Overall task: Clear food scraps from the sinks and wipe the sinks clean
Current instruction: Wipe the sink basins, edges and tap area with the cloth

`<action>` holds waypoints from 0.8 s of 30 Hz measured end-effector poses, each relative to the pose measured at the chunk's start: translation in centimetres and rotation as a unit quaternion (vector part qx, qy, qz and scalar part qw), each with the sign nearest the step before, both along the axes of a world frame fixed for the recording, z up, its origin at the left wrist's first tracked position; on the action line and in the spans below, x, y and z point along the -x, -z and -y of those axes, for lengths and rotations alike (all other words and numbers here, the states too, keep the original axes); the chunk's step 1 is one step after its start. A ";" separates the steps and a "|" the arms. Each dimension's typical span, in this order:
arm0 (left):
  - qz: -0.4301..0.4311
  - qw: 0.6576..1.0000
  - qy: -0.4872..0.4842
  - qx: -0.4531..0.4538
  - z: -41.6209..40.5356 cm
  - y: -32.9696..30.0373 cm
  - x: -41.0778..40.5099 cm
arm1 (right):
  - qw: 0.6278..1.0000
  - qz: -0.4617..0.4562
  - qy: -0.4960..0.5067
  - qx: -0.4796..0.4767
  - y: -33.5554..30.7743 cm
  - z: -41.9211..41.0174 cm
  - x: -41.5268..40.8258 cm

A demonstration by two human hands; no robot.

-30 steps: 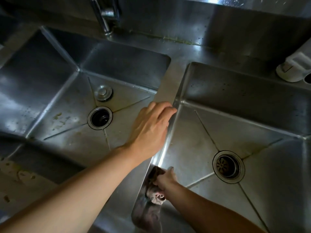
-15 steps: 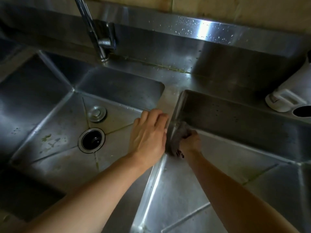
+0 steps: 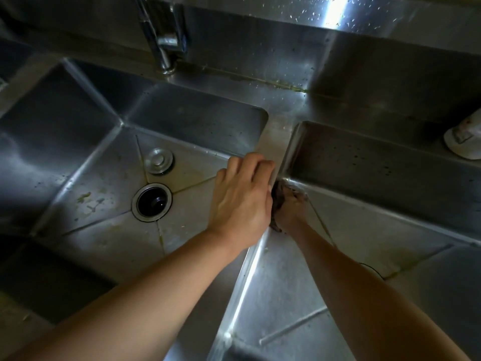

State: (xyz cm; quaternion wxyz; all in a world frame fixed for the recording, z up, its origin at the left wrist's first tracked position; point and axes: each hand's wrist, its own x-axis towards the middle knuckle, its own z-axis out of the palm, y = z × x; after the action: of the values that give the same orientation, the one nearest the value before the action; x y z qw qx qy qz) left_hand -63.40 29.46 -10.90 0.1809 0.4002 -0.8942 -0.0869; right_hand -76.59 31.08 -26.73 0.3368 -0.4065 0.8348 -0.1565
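Note:
Two steel sinks lie side by side. The left sink (image 3: 86,204) has an open drain (image 3: 151,202), a loose round stopper (image 3: 158,161) behind it, and yellowish smears and specks on its floor. My left hand (image 3: 243,201) rests on the divider (image 3: 273,144) between the sinks, fingers bent over its edge. Down in the right sink (image 3: 364,230), my right hand (image 3: 290,212) grips a dark cloth (image 3: 278,196) and presses it into the far left corner, against the divider wall. Part of the cloth is hidden behind my left hand.
A faucet (image 3: 162,43) rises behind the left sink. A white container (image 3: 464,142) lies on the ledge at the far right. Yellow grime runs along the back seam (image 3: 260,80). The wet backsplash (image 3: 333,14) is speckled with droplets.
My right hand slid the cloth along the divider wall from the near end to the far corner of the right sink. My left hand stayed on the divider.

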 end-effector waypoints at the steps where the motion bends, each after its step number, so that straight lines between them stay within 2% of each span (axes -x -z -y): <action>1: -0.002 1.000 0.000 0.001 0.0 0.0 0.0 | 1.000 0.012 0.004 -0.003 0.0 -0.7 -0.8; 11: 0.015 1.000 -0.005 0.008 -0.5 -0.5 -0.3 | 0.994 0.089 0.022 -0.051 -1.2 -9.4 -7.8; 17: 0.035 0.999 0.001 0.004 -1.8 -0.8 -1.0 | 0.988 0.101 -0.077 -0.086 -1.7 -13.4 -10.5; 21: 0.031 1.000 -0.004 0.005 -3.8 -0.8 -2.3 | 0.970 0.087 -0.200 -0.111 -2.3 -15.9 -12.0; 24: 0.034 0.999 -0.010 -0.006 -4.9 -1.0 -3.1 | 0.960 0.075 -0.239 -0.126 -2.7 -16.6 -12.6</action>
State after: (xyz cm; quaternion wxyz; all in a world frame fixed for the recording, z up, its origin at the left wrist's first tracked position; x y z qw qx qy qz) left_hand -60.31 34.34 -9.90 0.1488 0.4129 -0.8953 -0.0765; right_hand -63.99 47.66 -23.99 0.4743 -0.5360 0.6984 0.0050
